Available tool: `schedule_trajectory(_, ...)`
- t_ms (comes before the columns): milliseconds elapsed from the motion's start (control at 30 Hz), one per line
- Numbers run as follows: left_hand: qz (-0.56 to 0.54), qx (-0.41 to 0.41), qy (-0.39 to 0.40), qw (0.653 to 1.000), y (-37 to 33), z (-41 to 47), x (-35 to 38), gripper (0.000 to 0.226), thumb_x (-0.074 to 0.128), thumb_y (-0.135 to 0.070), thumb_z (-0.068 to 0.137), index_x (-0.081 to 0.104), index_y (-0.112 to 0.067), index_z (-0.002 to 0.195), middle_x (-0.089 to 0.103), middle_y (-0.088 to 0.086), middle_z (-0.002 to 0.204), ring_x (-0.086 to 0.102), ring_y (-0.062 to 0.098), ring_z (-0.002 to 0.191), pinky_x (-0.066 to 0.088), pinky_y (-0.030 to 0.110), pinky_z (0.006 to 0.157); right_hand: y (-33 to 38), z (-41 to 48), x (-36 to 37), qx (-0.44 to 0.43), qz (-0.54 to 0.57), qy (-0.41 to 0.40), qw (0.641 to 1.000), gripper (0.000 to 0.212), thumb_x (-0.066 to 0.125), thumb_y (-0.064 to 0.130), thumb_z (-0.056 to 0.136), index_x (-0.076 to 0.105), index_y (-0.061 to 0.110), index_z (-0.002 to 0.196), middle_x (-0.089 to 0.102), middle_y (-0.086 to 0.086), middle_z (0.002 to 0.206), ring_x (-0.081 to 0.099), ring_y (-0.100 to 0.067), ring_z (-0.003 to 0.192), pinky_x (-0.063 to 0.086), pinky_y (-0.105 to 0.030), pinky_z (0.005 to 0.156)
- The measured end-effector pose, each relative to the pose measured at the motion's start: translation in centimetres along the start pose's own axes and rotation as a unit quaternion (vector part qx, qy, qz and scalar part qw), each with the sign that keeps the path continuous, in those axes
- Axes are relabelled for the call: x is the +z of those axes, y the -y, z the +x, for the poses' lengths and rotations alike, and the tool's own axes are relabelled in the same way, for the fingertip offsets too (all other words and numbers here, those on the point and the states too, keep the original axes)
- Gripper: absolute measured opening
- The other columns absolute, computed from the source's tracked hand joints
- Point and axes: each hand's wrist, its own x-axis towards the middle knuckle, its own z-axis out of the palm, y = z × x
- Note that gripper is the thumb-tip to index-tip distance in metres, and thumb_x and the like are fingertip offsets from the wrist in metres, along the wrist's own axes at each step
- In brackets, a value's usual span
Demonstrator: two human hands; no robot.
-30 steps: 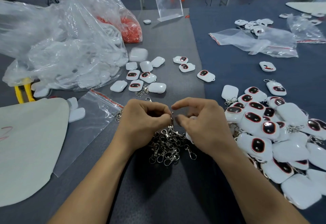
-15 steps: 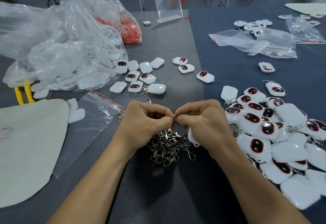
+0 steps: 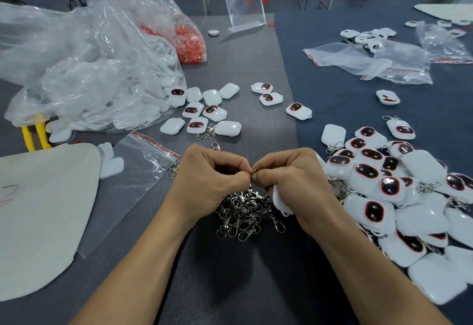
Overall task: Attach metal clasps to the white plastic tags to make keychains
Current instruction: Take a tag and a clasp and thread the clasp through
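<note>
Two hands meet right above the clasp pile (image 3: pixel 243 214), knuckles up. On the left hand (image 3: pixel 210 184), thumb + index are pressed together on a small metal clasp (image 3: pixel 253 172). The right hand (image 3: pixel 294 184) pinches the same bit from the other side, tips of both hands nearly touching. Rest of the right fingers curl round a white tag (image 3: pixel 280 201), which pokes out under the palm just right of the pile. Can't tell if the ring is thru the tag's loop yet, too small.

Pile itself sits on the dark grey worktop (image 3: pixel 230 273), a tangle of silver swivel hooks. Right of the pile there's a big heap of tags (image 3: pixel 384 184), many w/ the black-and-red face up, some w/ clasps on already. Beyond the pile, a loose bunch of bare tags (image 3: pixel 204 112) plus a few stray clasps. Beyond-left of the pile, a big crumpled clear bag (image 3: pixel 89 68) w/ more white tags inside. Just left of the pile lies a flat zip bag (image 3: pixel 133 171) w/ a red strip.
</note>
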Motion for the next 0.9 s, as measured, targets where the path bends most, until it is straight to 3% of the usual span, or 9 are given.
schedule_trajectory(133, -0.008, 0.004, -0.013, 1.0, 0.1, 0.1, 0.1, 0.01, 0.066, -0.007, 0.062, 0.073, -0.014, 0.06, 0.052, 0.001, 0.05, 0.04, 0.014, 0.05, 0.03, 0.029, 0.05, 0.1, 0.0, 0.1, -0.013, -0.019, 0.004, 1.0, 0.008, 0.075, 0.009, 0.065, 0.079, 0.015, 0.069, 0.069, -0.011, 0.059, 0.057, -0.014, 0.054, 0.044, -0.023, 0.053)
schedule_trajectory(233, 0.004, 0.018, -0.094, 0.995, 0.2, 0.3, 0.1, 0.009, 0.067, -0.012, 0.063, 0.073, -0.018, 0.062, 0.049, -0.008, 0.048, 0.036, 0.007, 0.047, 0.027, 0.02, 0.046, 0.0, 0.2, -0.2, -0.011, -0.053, -0.062, 0.997, 0.011, 0.076, 0.017, 0.085, 0.08, 0.019, 0.075, 0.061, 0.002, 0.048, 0.05, -0.006, 0.046, 0.04, -0.022, 0.052)
schedule_trajectory(300, 0.091, 0.037, -0.158, 0.983, 0.6, 0.4, -0.4, 0.008, 0.065, -0.02, 0.064, 0.072, -0.024, 0.066, 0.051, -0.012, 0.046, 0.038, 0.003, 0.043, 0.03, 0.017, 0.044, 0.2, 0.6, -0.7, 0.039, -0.014, -0.096, 0.994, 0.013, 0.071, 0.022, 0.09, 0.081, 0.02, 0.083, 0.065, 0.009, 0.058, 0.055, -0.008, 0.058, 0.044, -0.026, 0.062)
schedule_trajectory(367, 0.235, 0.05, -0.176, 0.955, 1.1, 0.3, -1.0, 0.007, 0.064, -0.028, 0.066, 0.07, -0.027, 0.07, 0.059, -0.013, 0.051, 0.051, 0.003, 0.046, 0.042, 0.02, 0.049, 0.4, 0.7, -1.1, 0.082, 0.021, -0.084, 0.993, 0.021, 0.064, 0.01, 0.087, 0.081, 0.021, 0.09, 0.068, 0.01, 0.071, 0.056, -0.012, 0.069, 0.043, -0.026, 0.063)
schedule_trajectory(500, 0.406, 0.05, -0.085, 0.908, 1.4, 0.5, -0.6, 0.008, 0.072, -0.036, 0.072, 0.071, -0.028, 0.073, 0.065, -0.011, 0.064, 0.06, 0.014, 0.066, 0.045, 0.028, 0.061, 0.3, 0.4, -0.8, 0.068, 0.023, -0.035, 0.997, 0.041, 0.055, -0.012, 0.084, 0.073, 0.017, 0.108, 0.069, -0.011, 0.088, 0.05, -0.015, 0.061, 0.042, -0.023, 0.056)
schedule_trajectory(633, 0.364, 0.072, -0.041, 0.928, 1.4, 0.9, -0.3, 0.011, 0.07, -0.035, 0.071, 0.075, -0.026, 0.074, 0.063, -0.008, 0.063, 0.055, 0.012, 0.063, 0.048, 0.033, 0.063, -0.2, 0.6, -0.7, -0.019, -0.106, -0.101, 0.989, 0.022, 0.067, 0.001, 0.091, 0.066, 0.022, 0.099, 0.075, 0.002, 0.087, 0.055, -0.009, 0.052, 0.051, -0.024, 0.057)
schedule_trajectory(733, 0.34, 0.074, -0.008, 0.938, 1.4, 0.9, -0.6, 0.015, 0.069, -0.035, 0.07, 0.078, -0.029, 0.081, 0.067, -0.009, 0.068, 0.056, 0.01, 0.066, 0.047, 0.03, 0.066, -0.3, 0.7, -0.7, -0.051, -0.172, -0.087, 0.98, 0.013, 0.069, 0.013, 0.094, 0.067, 0.026, 0.096, 0.076, 0.005, 0.089, 0.06, -0.008, 0.058, 0.055, -0.028, 0.063)
schedule_trajectory(800, 0.334, 0.078, 0.005, 0.939, 1.4, 0.9, -0.8, 0.014, 0.072, -0.033, 0.072, 0.078, -0.03, 0.084, 0.068, -0.01, 0.069, 0.056, 0.008, 0.067, 0.045, 0.028, 0.066, -0.2, 0.8, -0.7, -0.071, -0.219, -0.081, 0.97, 0.016, 0.07, 0.015, 0.094, 0.072, 0.03, 0.097, 0.076, 0.011, 0.089, 0.065, -0.003, 0.069, 0.054, -0.021, 0.071)
schedule_trajectory(900, 0.333, 0.077, 0.009, 0.94, 1.6, 1.0, -0.9, 0.005, 0.074, -0.029, 0.073, 0.076, -0.028, 0.078, 0.065, -0.009, 0.066, 0.056, 0.009, 0.067, 0.045, 0.029, 0.065, 0.0, 0.6, -0.5, -0.097, -0.264, -0.079, 0.956, 0.02, 0.07, 0.013, 0.092, 0.077, 0.031, 0.097, 0.075, 0.015, 0.084, 0.067, 0.0, 0.081, 0.047, -0.007, 0.069)
